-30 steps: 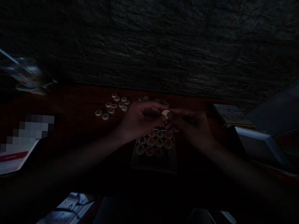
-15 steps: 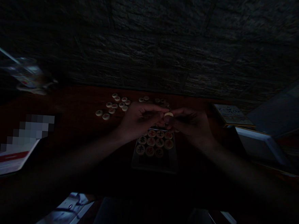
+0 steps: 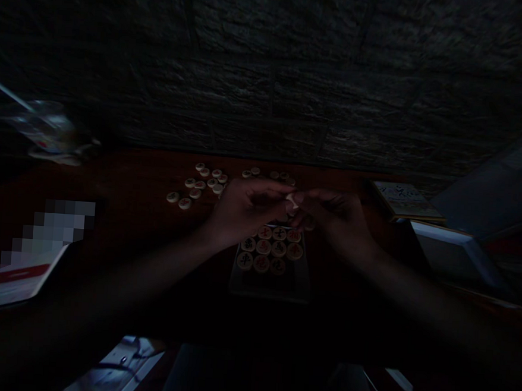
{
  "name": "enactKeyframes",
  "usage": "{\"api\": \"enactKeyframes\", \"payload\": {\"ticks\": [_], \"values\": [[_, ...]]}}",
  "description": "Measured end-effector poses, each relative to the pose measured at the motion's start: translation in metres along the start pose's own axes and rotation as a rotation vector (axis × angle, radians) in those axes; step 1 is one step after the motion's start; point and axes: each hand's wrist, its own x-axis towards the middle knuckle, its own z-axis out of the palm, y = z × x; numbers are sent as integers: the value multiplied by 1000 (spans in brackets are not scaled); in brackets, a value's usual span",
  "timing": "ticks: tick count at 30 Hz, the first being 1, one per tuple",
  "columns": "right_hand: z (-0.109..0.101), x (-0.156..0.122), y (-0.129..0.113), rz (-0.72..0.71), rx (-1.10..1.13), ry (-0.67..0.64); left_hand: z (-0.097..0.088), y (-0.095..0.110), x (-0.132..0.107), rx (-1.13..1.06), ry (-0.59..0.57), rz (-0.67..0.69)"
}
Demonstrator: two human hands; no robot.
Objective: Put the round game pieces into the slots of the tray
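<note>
Presently, a reddish-brown wooden counter [image 3: 132, 177] bears a dark, rectangular, shallow tray [image 3: 270, 286]. Over its far end, left hand [image 3: 238, 210] and right hand [image 3: 340, 220] meet, both pinching a small, cream-coloured, apparently disc-shaped piece [image 3: 292, 200] at the fingertips. Since half a second ago, its visible part has narrowed, suggesting turning in the grip rather than setting down. The exposed sliver slants down rightward; fingers obscure its facing and full axis.
</note>
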Motion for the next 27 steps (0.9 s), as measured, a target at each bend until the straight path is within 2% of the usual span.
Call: {"api": "enactKeyframes", "payload": {"ticks": [9, 27], "values": [[0, 1, 2, -38, 58, -37, -3, 3, 3, -64, 55, -88], [-1, 0, 2, -4, 35, -15, -4, 0, 0, -9, -11, 12]]}}
